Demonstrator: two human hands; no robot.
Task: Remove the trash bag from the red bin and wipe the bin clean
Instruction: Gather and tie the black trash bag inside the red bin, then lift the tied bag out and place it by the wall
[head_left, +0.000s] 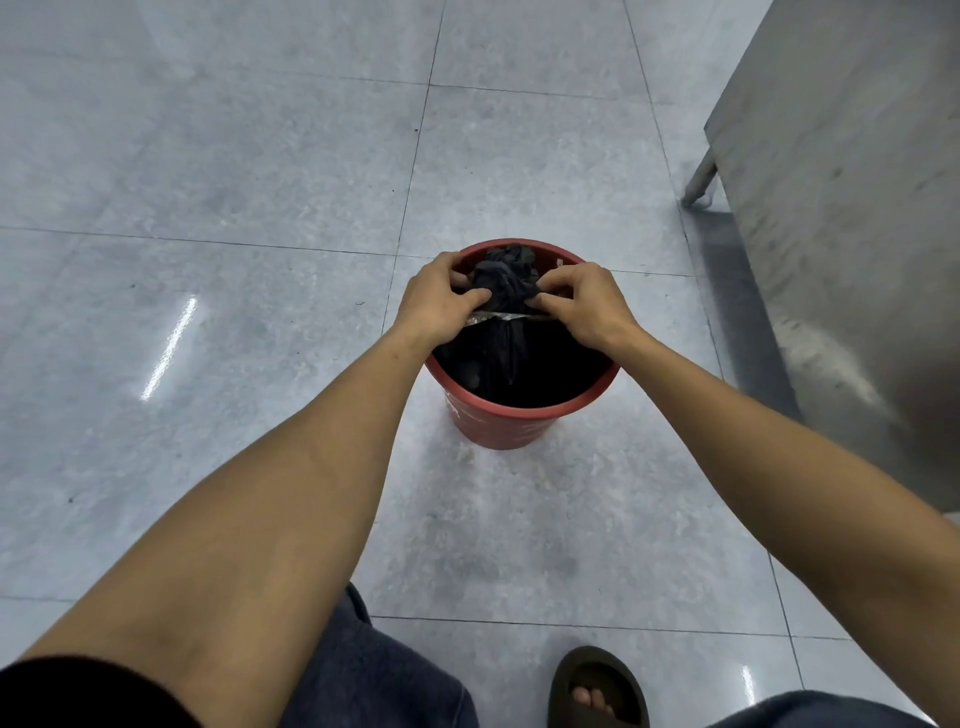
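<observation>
Over the red bin on the tiled floor, the left hand and right hand both pinch the gathered neck of the black trash bag, which still sits inside. A snug knot, then a straight upward lift, should keep the plastic from snagging on the rim. A metal cabinet stands close on the right, so the open floor on the left looks the better place to set the bag.
</observation>
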